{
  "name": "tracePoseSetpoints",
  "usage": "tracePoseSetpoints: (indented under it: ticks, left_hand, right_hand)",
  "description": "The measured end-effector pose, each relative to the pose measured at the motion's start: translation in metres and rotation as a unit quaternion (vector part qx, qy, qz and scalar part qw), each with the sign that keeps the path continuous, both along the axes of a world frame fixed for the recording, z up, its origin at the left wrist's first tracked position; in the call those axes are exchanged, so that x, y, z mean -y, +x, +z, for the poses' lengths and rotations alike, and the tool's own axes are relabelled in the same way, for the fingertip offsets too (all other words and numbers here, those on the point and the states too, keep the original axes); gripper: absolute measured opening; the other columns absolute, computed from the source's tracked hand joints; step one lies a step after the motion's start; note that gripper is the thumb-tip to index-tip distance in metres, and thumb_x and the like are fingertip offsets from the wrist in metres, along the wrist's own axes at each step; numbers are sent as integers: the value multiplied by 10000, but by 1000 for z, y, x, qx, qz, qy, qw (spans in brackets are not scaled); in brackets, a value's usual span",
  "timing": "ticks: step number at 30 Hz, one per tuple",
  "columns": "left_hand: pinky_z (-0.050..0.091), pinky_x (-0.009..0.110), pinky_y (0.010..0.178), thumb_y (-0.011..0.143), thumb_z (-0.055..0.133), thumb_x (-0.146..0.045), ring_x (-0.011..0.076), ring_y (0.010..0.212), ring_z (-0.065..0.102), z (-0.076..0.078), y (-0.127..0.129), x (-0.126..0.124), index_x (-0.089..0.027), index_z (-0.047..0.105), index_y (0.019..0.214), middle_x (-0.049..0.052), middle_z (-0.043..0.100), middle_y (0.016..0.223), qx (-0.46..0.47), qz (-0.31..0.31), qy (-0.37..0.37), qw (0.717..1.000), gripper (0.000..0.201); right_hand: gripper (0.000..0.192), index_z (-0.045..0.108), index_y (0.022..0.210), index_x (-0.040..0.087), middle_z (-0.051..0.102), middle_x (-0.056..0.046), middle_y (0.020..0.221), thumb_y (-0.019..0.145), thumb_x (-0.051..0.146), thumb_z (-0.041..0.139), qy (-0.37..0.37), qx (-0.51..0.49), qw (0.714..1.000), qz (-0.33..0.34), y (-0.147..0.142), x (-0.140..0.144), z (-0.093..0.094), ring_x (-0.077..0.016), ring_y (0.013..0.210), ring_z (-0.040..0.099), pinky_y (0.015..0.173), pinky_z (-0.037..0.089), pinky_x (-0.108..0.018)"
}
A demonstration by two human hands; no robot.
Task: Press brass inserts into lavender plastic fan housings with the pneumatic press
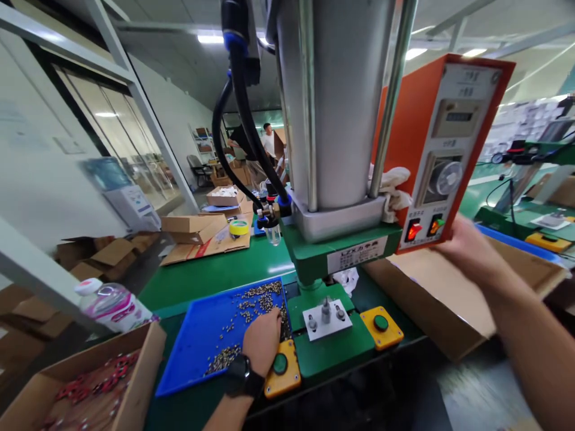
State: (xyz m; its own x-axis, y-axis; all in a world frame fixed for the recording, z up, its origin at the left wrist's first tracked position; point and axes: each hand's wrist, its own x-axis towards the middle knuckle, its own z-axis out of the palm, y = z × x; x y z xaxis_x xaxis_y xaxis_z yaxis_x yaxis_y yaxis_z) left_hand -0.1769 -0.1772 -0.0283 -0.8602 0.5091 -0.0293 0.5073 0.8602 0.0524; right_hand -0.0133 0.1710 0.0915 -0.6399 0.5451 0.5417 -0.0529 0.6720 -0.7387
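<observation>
Two hands are at work at a green press point(332, 341). The left hand point(262, 341) rests in a blue tray point(197, 341) on the counter, fingers curled down over small metal bits point(258, 299) — I cannot tell if it grips any. The right hand point(467, 248) is up by the orange box point(442, 149), touching its edge — fingers hidden.

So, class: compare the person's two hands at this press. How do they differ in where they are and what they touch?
The left hand is low, resting closed among the small metal parts in the blue tray; the right hand is raised, at the edge of the orange control box. The left hand wears a black watch at the wrist; the right wrist is bare. Both are bare, and neither is on a yellow button box.
</observation>
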Motion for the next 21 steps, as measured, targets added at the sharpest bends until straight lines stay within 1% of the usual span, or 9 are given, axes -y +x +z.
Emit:
tracePoseSetpoints:
  ticks: [2,4,7,10,13,15,18,19,21]
  left_hand:
    - [427,259,750,958,330,-238,167,902,658,1,1,1,-213,578,987,54,709,932,-2,-5,-2,1000,251]
    - [427,263,736,956,334,-237,174,896,658,3,3,2,-212,580,975,54,708,922,-7,-6,-6,1000,248]
    - [427,265,716,959,317,-238,176,882,661,4,5,4,-211,579,958,55,706,900,-15,0,-11,1000,264]
    - [426,260,710,964,294,-237,166,871,663,3,5,5,-211,578,949,54,705,888,-17,3,-11,1000,286]
    - [423,255,712,964,295,-237,160,873,662,2,4,6,-211,578,942,50,707,898,-16,0,-4,1000,285]
    - [419,255,712,961,303,-229,163,876,663,1,3,6,-211,578,936,49,709,899,-17,-1,0,1000,277]
    - [412,258,701,956,313,-226,169,869,664,1,2,6,-216,578,934,47,711,888,-17,1,2,1000,267]
    - [408,257,696,956,313,-230,169,866,663,0,2,6,-219,577,937,45,711,888,-18,1,2,1000,265]
    - [401,256,681,959,311,-239,169,855,663,0,2,6,-223,575,947,43,712,886,-21,3,3,1000,265]
  right_hand:
    - [346,635,1014,151,706,-90,979,776,401,665,-41,-5,996,80,-3,43,-26,-214,887,662,740,508,-294]
    - [369,609,1042,175,703,-69,963,765,413,666,-115,-29,982,149,-16,81,-51,-209,851,661,710,532,-291]
    - [348,606,1004,170,690,-53,922,771,425,656,-178,-24,960,217,-42,114,-74,-194,810,644,678,527,-276]
    - [372,611,1040,170,690,-42,922,772,424,660,-186,-6,949,254,-58,124,-77,-180,780,631,656,512,-264]
    - [364,612,1057,172,688,-32,899,772,393,657,-166,25,948,271,-61,128,-73,-162,736,613,631,489,-252]
    - [320,618,1035,171,675,-25,862,772,351,648,-125,51,956,261,-60,131,-72,-142,694,585,609,466,-240]
    - [217,631,943,178,650,-15,840,758,291,642,-36,60,968,243,-60,136,-73,-125,690,545,620,437,-231]
    - [194,630,920,179,642,-11,831,755,281,639,-19,61,969,241,-61,136,-74,-120,686,535,622,431,-229]
    - [209,625,938,176,627,0,797,756,278,632,-16,72,968,240,-61,136,-77,-107,643,516,602,423,-223]
